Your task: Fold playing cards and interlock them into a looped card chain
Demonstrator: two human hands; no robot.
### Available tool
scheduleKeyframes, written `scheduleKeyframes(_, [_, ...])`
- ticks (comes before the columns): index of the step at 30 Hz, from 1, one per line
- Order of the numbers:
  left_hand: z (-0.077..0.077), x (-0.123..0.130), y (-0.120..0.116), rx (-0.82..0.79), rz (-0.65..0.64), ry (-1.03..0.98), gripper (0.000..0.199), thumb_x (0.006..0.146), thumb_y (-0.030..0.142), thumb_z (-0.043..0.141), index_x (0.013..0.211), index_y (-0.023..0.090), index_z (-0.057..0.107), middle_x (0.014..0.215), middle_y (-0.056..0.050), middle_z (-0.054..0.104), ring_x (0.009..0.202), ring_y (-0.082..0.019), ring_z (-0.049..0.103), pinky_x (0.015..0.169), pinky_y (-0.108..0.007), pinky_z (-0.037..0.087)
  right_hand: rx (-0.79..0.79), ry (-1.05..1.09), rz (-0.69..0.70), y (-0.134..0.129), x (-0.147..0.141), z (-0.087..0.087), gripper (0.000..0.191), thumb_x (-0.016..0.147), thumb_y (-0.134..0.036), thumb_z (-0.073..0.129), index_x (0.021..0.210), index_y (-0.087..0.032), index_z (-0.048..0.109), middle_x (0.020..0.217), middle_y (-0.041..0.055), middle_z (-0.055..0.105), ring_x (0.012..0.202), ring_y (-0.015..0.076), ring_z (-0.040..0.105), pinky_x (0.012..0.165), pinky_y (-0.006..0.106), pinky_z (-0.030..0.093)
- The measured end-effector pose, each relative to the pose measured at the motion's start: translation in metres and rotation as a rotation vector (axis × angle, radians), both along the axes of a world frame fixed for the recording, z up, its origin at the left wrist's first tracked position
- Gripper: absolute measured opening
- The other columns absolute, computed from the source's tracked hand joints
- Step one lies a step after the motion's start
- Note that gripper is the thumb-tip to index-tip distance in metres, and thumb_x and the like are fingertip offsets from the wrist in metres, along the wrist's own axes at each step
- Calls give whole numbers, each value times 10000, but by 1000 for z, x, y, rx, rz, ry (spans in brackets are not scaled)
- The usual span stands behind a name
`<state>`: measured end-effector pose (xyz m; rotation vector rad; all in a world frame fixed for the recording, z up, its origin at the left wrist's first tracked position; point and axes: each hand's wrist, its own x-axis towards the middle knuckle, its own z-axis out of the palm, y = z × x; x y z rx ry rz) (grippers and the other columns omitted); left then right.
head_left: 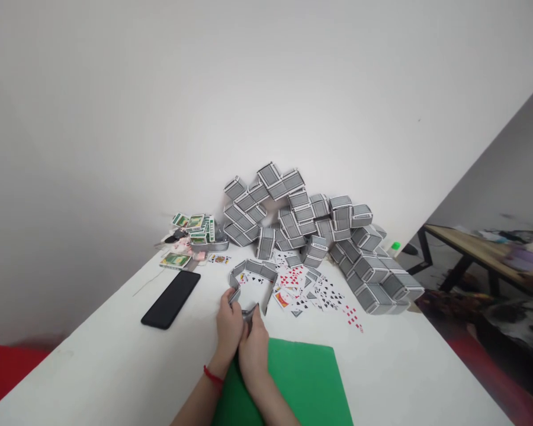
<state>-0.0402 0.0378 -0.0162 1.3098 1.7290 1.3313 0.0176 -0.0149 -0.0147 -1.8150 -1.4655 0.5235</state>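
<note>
A ring-like strip of folded playing cards (260, 272) stands on the white table, grey backs showing on its walls. My left hand (229, 324), with a red string at the wrist, is closed on the strip's near left side. Close beside it, my right hand (254, 346) pinches the near end of the same strip, thumb and fingers together. The fingertips partly hide the exact grip. Loose playing cards (331, 294) lie spread face up to the right of the strip. Under my wrists is a green sheet (306, 378).
Blocks folded from cards (288, 207) are stacked along the wall and down the right side. A black phone (171, 300) lies left of my hands. Green-and-white card boxes (198, 228) are piled at the back left. A green-capped item (395, 245) stands behind the right blocks.
</note>
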Motion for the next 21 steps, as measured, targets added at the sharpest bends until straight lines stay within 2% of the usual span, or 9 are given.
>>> scheduleKeyframes(5, [-2, 0, 3, -27, -26, -2, 384, 752, 131, 378, 1125, 136, 469, 1162, -133, 559, 1077, -216, 518, 925, -358, 399, -28, 13, 58, 11, 7, 0, 418, 859, -142, 295, 1251, -63, 416, 1145, 158, 586, 1024, 215, 570, 858, 313, 438])
scheduleKeyframes(9, [-6, 1, 4, -24, -29, -8, 379, 763, 159, 380, 1133, 120, 453, 1168, -145, 546, 1096, -217, 503, 940, -367, 384, 74, -76, 38, 14, 8, 1, 377, 827, -102, 327, 1136, -73, 540, 1179, 163, 559, 1103, 237, 504, 939, 363, 365])
scheduleKeyframes(15, [-8, 1, 6, -3, -54, -68, 342, 783, 207, 398, 1113, 146, 464, 1160, -129, 554, 1098, -217, 502, 939, -371, 382, 62, -33, 126, 13, 9, 5, 351, 819, -77, 315, 924, -150, 641, 872, 103, 676, 814, 202, 608, 744, 292, 444])
scheduleKeyframes(21, [-3, 1, 3, 10, -49, -105, 311, 807, 236, 368, 1086, 155, 480, 1133, -118, 569, 1070, -206, 517, 916, -361, 397, 85, -63, 129, 13, 11, 2, 329, 799, -72, 356, 882, -159, 663, 840, 104, 667, 821, 214, 581, 754, 303, 418])
